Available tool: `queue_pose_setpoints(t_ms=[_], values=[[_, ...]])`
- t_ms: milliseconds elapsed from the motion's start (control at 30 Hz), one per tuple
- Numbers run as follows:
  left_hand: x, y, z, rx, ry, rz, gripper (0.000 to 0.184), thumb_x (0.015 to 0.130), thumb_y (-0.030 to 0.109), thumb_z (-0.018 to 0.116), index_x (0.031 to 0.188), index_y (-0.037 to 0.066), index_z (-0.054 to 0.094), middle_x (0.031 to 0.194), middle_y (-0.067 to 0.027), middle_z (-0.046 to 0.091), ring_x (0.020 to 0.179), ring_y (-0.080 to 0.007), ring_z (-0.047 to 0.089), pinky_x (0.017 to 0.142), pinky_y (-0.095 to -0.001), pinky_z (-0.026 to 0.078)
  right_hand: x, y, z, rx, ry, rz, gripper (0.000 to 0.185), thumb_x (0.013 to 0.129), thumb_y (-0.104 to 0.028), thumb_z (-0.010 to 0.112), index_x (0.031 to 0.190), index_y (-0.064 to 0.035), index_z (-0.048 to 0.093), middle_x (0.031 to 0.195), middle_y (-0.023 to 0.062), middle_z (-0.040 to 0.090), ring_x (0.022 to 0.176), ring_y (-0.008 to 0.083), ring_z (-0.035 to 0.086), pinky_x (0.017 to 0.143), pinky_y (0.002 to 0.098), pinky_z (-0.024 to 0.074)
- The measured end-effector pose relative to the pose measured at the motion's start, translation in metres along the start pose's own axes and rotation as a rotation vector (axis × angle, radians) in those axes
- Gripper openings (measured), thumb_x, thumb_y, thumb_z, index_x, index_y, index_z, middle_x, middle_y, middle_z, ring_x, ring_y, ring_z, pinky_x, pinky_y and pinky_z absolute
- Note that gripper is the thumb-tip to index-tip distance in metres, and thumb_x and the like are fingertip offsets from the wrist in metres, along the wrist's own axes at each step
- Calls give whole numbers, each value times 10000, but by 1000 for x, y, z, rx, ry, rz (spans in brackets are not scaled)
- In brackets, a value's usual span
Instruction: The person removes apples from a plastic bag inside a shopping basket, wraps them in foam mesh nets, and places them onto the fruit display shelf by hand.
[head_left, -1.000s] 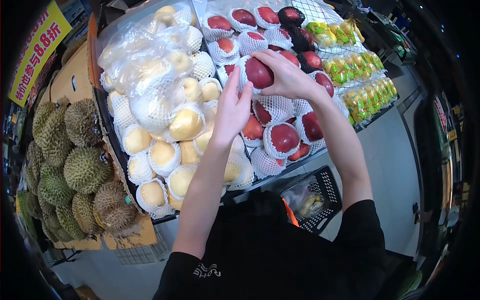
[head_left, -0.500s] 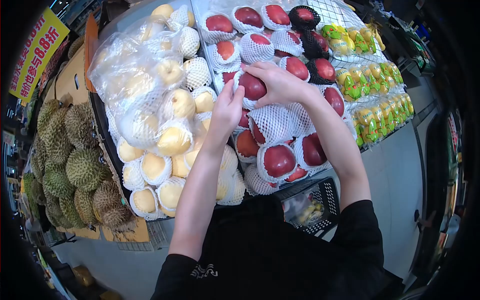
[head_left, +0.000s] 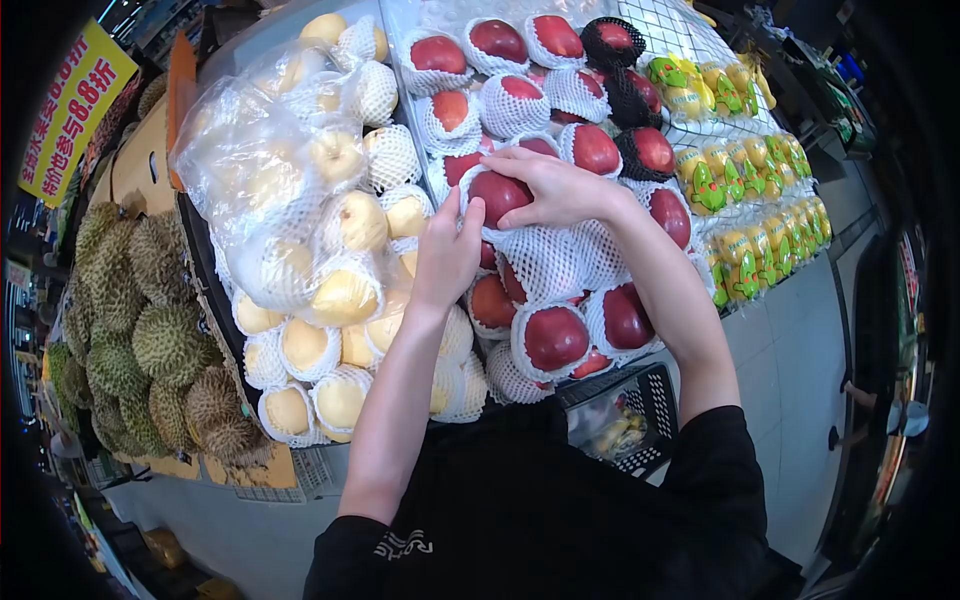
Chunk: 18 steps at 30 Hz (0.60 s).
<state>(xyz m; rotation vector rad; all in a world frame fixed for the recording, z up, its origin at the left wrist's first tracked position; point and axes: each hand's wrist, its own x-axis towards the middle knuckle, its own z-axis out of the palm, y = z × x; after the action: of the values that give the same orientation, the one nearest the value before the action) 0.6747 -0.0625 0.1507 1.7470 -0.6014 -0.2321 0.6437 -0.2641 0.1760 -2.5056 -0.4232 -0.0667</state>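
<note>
Between my two hands is a large red apple (head_left: 497, 200) with a white foam net around its lower part. My left hand (head_left: 449, 252) is on its left side, thumb against the skin. From the right, my right hand (head_left: 560, 187) curves over it, its fingers along the far side and its thumb on the near side. The apple is just above other netted apples (head_left: 556, 338). A crumpled white foam net (head_left: 540, 260) covers fruit close below my right hand. Whether the held apple touches the ones under it is hidden.
Pale yellow pears (head_left: 345, 297) in foam nets lie on the left, partly under a clear plastic bag (head_left: 265, 170). Durians (head_left: 170, 340) are heaped farther left. Bagged yellow fruit (head_left: 745, 265) sits at the right. A black basket (head_left: 655, 405) with bagged items is below the stand.
Both hands and the red apple have come slightly nearer to me. The apple stays between them. The whole view has shifted a little.
</note>
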Motion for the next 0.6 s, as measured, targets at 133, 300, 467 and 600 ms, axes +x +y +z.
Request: queue_pose_setpoints(t_ms=[133,300,467,600], values=[[-1,-14,6,100,31,-3,560,966,280,531,1290,-170,456,1159,-353,593,1123,-410,598,942,-390,461,-1,4,2,98,-21,-1,821,750,-254,791,1423,4,399,1407,215,436,1298,337,448,1079,391,382],[6,-34,9,52,13,0,591,968,287,537,1307,-184,429,1230,-353,562,1201,-394,554,981,-383,442,-6,4,5,181,3,11,829,744,-256,799,1418,17,401,1410,221,437,1302,329,450,1085,379,369],[-15,-7,-2,-97,-33,-12,587,975,267,547,1341,-169,403,1339,-311,507,1252,-337,522,1012,-362,430,-9,5,11,145,66,27,839,746,-260,802,1438,-20,392,1445,216,423,1319,326,445,1101,378,362],[-68,47,-25,-58,-70,100,518,972,178,560,1370,-118,411,1368,-285,491,1270,-315,512,1014,-358,434,-20,-18,19,-14,202,50,820,770,-285,783,1447,-40,390,1478,219,396,1365,340,398,1114,391,344]])
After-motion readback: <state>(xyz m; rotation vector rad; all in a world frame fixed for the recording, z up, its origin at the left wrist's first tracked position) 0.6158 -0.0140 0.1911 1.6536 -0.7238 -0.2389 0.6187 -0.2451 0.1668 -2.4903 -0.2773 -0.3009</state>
